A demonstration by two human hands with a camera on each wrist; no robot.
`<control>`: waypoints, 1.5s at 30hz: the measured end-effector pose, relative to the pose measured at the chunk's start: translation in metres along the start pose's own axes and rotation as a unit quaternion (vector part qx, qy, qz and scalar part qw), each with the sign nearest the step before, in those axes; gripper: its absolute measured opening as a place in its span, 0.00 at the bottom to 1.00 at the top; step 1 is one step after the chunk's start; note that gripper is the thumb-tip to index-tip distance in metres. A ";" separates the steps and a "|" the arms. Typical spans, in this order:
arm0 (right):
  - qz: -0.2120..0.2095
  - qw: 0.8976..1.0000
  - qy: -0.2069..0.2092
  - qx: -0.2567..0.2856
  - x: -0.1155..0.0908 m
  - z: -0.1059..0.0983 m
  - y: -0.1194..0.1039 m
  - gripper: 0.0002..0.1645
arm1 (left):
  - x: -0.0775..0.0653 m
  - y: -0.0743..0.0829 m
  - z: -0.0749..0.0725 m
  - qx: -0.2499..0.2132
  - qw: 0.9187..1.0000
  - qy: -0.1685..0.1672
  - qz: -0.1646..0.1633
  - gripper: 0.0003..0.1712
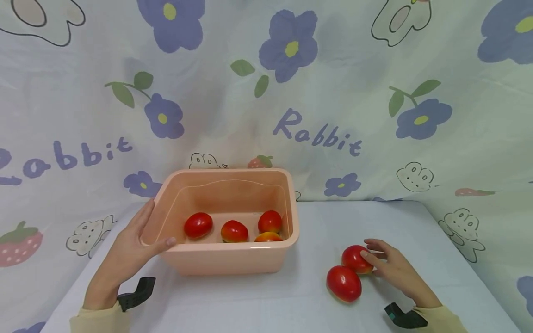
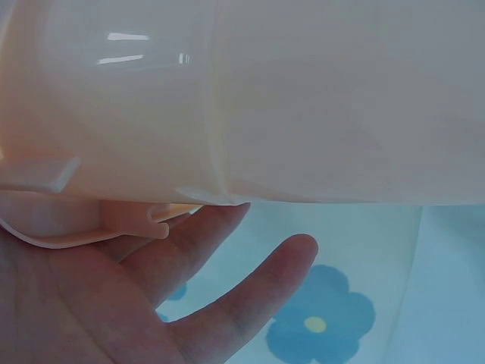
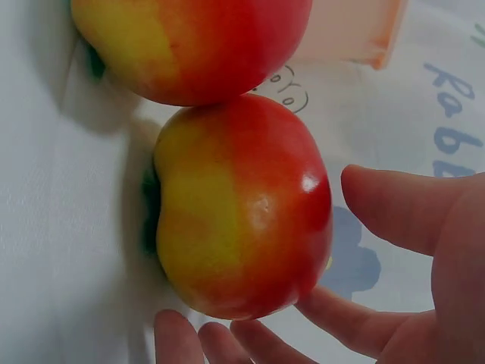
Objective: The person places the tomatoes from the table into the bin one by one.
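Note:
A peach-coloured plastic box (image 1: 229,260) stands on the table, with several red tomatoes (image 1: 198,225) inside. My left hand (image 1: 125,252) holds its left front corner, thumb over the front rim and fingers along the left side. In the left wrist view, part of those fingers goes behind the box's rim. To the right of the box lie two tomatoes touching each other, a front one (image 1: 343,284) and a back one (image 1: 356,259). Around the back tomato is my right hand (image 1: 393,268), its fingers spread. The right wrist view shows a small gap between thumb and tomato.
A white cloth covers the table (image 1: 316,222). Behind it hangs a curtain (image 1: 233,115) printed with blue flowers, rabbits and lettering. Each wrist wears a black band (image 1: 137,293).

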State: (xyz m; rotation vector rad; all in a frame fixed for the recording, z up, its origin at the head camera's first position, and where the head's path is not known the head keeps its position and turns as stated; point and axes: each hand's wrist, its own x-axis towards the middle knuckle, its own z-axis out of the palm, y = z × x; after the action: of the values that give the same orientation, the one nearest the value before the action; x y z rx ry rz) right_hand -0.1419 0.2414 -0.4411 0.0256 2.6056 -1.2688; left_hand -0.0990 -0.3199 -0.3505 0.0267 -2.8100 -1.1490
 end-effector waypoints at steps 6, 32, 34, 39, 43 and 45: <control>-0.005 1.000 -0.007 0.011 0.001 0.003 0.003 0.43 | 0.000 0.000 0.000 0.003 1.000 -0.001 -0.006 0.64; 0.000 1.000 -0.010 0.024 0.005 0.003 0.006 0.42 | 0.000 0.000 0.000 0.011 1.000 0.003 -0.005 0.63; 0.000 1.000 -0.002 0.020 0.005 0.002 0.005 0.42 | 0.000 0.000 0.000 0.011 1.000 0.003 -0.006 0.64; -0.003 1.000 0.012 0.015 0.004 -0.002 0.005 0.43 | 0.000 0.001 0.000 0.012 1.000 0.000 -0.014 0.64; -0.005 1.000 0.016 0.023 0.003 -0.003 0.002 0.42 | 0.000 0.002 0.001 0.012 1.000 -0.004 -0.019 0.64; -0.007 0.999 0.019 0.029 0.002 -0.004 0.000 0.42 | 0.001 0.003 0.001 0.009 1.000 -0.003 -0.018 0.64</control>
State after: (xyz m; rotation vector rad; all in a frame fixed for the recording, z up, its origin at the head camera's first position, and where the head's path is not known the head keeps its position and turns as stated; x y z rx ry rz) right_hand -0.1445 0.2443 -0.4398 0.0421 2.6054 -1.3605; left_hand -0.0999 -0.3174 -0.3491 0.0749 -2.8369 -1.1335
